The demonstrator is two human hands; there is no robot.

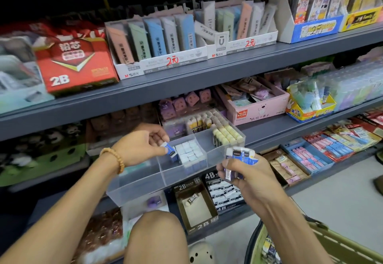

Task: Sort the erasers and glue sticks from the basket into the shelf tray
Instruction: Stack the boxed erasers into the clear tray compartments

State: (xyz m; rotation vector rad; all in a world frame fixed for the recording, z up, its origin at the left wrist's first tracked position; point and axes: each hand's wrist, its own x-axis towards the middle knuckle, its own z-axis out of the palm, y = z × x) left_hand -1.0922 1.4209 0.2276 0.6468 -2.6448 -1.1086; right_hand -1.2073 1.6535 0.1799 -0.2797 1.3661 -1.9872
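Observation:
A clear plastic shelf tray (136, 187) with several compartments juts out from the middle shelf. My left hand (143, 145) pinches one blue-sleeved eraser (171, 152) and holds it in a compartment beside a packed block of like erasers (191, 153). To the right of the tray, my right hand (242, 172) grips a small stack of blue-and-white erasers (241, 155). Cream-topped items (227, 134) fill the tray's back right compartment. The basket (323, 243) sits at the bottom right with packets inside, mostly hidden by my right forearm.
Shelf boards run above and below the tray. Open cartons marked 2B (195, 203) and 4B (224, 193) lie under it. A pink box (255, 106) and a yellow box (310, 106) stand to the right. My knee (157, 236) is below the tray.

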